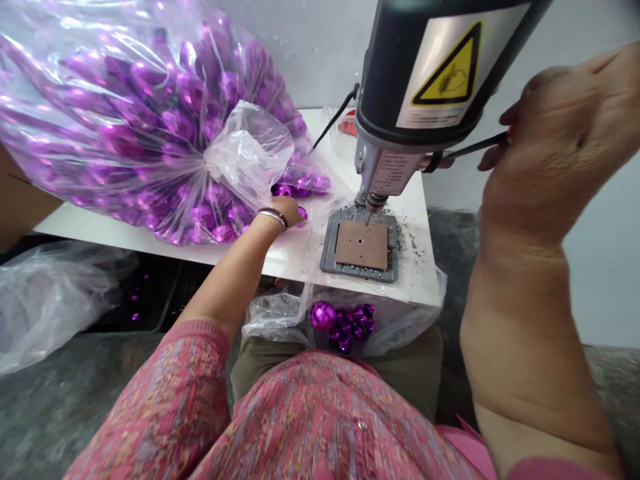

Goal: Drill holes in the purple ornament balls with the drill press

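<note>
My left hand [286, 211] reaches over the white table beside the big bag, its fingers closed on a shiny purple bauble [303, 215] that shows partly past them. More purple baubles [305, 185] lie just beyond it. On the right, my right hand [555, 140] is wrapped around the end of the lever [480, 144] of a bench drill press [420, 73]. Below the chuck, the drill bit [369, 218] stands over a brown square plate [373, 247] with a small hole, lying on the grey drill base [330, 257].
A large clear bag [150, 127] full of purple baubles fills the table's left. An open plastic bag [280, 313] at my lap contains several baubles [353, 327]. Dark shavings litter the white table [417, 270] around the base. A dark crate [155, 287] stands lower left.
</note>
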The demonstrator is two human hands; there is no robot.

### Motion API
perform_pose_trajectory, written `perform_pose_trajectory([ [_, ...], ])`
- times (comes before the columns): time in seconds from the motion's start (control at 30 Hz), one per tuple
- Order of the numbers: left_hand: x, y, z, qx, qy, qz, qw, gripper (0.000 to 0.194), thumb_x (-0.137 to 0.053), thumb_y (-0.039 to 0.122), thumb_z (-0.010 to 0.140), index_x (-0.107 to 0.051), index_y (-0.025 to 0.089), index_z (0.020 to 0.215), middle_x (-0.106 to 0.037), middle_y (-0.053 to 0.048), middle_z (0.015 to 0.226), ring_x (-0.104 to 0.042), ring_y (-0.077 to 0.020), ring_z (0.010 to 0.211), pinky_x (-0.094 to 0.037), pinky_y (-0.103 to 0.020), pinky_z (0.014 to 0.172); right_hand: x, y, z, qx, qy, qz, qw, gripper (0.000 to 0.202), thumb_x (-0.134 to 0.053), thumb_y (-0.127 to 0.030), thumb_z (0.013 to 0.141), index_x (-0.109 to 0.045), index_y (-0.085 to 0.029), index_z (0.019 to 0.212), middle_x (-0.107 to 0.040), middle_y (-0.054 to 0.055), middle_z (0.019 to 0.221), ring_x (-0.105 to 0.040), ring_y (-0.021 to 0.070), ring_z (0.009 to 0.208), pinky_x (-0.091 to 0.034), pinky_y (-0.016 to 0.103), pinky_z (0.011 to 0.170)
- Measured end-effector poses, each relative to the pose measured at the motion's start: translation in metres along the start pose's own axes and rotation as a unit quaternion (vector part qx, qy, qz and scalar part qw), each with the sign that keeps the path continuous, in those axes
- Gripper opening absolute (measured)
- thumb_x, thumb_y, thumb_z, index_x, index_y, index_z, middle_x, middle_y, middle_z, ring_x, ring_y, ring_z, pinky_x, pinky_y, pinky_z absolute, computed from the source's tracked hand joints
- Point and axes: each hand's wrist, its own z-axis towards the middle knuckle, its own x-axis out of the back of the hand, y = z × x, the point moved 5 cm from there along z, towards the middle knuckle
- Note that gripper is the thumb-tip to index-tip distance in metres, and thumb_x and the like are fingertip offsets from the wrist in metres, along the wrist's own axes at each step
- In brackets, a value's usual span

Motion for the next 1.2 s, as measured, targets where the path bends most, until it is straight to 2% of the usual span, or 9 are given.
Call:
perform_pose_trajectory([
  [0.17, -0.010, 0.007, -0.020, 0.023, 0.000, 0.033, 0.999, 0.046, -0.077, 0.018, 0.074, -0.073, 0.009, 0.119, -0.076, -0.022, 0.116, -0.070, -0.0424, 0.120, -0.052, -0.048, 0.106, 0.001, -0.001, -0.004, 0.001, 0.004, 0.001, 1.000, 0.023, -0.042, -0.030, 0.095, -0.032, -0.019, 0.078, -0.041, 0.000, 0.073, -0.034, 0.0022, 0.064, -0.025, 0.020, 0.061],
  [0.33, 0.004, 0.011, -0.039, -0.025, 0.109, -0.216, 0.970, 0.065, -0.078, 0.021, 0.074, -0.063, 0.015, 0.137, -0.073, -0.016, 0.125, -0.071, -0.0297, 0.114, -0.055, -0.038, 0.100, 0.001, -0.003, -0.006, 0.008, -0.004, -0.003, 1.000, 0.022, -0.039, -0.030, 0.096, -0.032, -0.019, 0.079, -0.039, -0.001, 0.073, -0.034, 0.0018, 0.063, -0.029, 0.020, 0.064],
  [0.4, 0.002, 0.015, -0.047, -0.053, 0.078, -0.391, 0.916, 0.073, -0.076, 0.030, 0.078, -0.056, 0.019, 0.147, -0.073, -0.011, 0.122, -0.072, -0.0224, 0.101, -0.057, -0.032, 0.087, 0.000, -0.002, -0.006, 0.011, -0.001, -0.003, 1.000, 0.021, -0.040, -0.029, 0.095, -0.032, -0.019, 0.078, -0.037, -0.001, 0.071, -0.034, 0.0018, 0.063, -0.029, 0.021, 0.066],
  [0.47, -0.010, 0.024, -0.056, -0.066, -0.021, -0.536, 0.842, 0.073, -0.073, 0.039, 0.083, -0.053, 0.024, 0.151, -0.074, -0.007, 0.111, -0.072, -0.0170, 0.084, -0.054, -0.028, 0.070, -0.001, -0.002, -0.006, 0.014, 0.002, -0.003, 1.000, 0.021, -0.040, -0.029, 0.094, -0.031, -0.019, 0.077, -0.036, -0.002, 0.071, -0.033, 0.0018, 0.062, -0.028, 0.021, 0.067],
  [0.6, -0.041, 0.044, -0.071, -0.008, -0.150, -0.693, 0.705, 0.060, -0.074, 0.047, 0.087, -0.058, 0.026, 0.141, -0.072, -0.003, 0.091, -0.071, -0.0142, 0.071, -0.044, -0.022, 0.056, -0.002, -0.002, -0.005, 0.014, 0.002, -0.003, 1.000, 0.021, -0.040, -0.029, 0.093, -0.031, -0.020, 0.077, -0.035, -0.002, 0.069, -0.035, 0.0029, 0.061, -0.031, 0.022, 0.067],
  [0.77, -0.062, 0.059, -0.070, 0.022, -0.199, -0.753, 0.627, 0.050, -0.074, 0.040, 0.092, -0.055, 0.025, 0.135, -0.075, -0.005, 0.098, -0.077, -0.0160, 0.079, -0.050, -0.021, 0.059, -0.001, -0.006, -0.006, 0.005, -0.009, -0.001, 1.000, 0.019, -0.042, -0.026, 0.094, -0.034, -0.022, 0.077, -0.039, -0.001, 0.069, -0.040, 0.0050, 0.064, -0.033, 0.023, 0.067],
  [0.9, -0.062, 0.063, -0.065, -0.009, -0.219, -0.729, 0.649, 0.060, -0.081, 0.030, 0.083, -0.050, 0.026, 0.135, -0.075, -0.003, 0.101, -0.079, -0.0182, 0.079, -0.051, -0.021, 0.060, 0.000, -0.012, -0.008, -0.012, -0.021, -0.020, 1.000, 0.023, -0.043, -0.023, 0.096, -0.031, -0.020, 0.076, -0.035, -0.003, 0.069, -0.037, 0.0030, 0.063, -0.035, 0.021, 0.071],
  [1.1, -0.053, 0.073, -0.059, -0.017, -0.138, -0.571, 0.809, 0.045, -0.082, 0.035, 0.083, -0.067, 0.017, 0.121, -0.075, -0.004, 0.094, -0.067, -0.0103, 0.065, -0.039, -0.019, 0.052, 0.000, -0.016, -0.007, -0.028, -0.018, -0.027, 0.999, 0.024, -0.039, -0.018, 0.097, -0.028, -0.021, 0.076, -0.033, -0.004, 0.069, -0.036, 0.0018, 0.064, -0.037, 0.021, 0.078],
  [1.2, -0.052, 0.082, -0.056, -0.025, -0.092, -0.507, 0.857, 0.038, -0.078, 0.036, 0.084, -0.072, 0.016, 0.116, -0.073, -0.002, 0.092, -0.058, -0.0079, 0.061, -0.042, -0.021, 0.056, -0.001, -0.018, -0.007, -0.038, -0.029, -0.037, 0.998, 0.025, -0.042, -0.019, 0.097, -0.028, -0.021, 0.076, -0.034, -0.005, 0.069, -0.035, 0.0004, 0.064, -0.037, 0.019, 0.078],
])
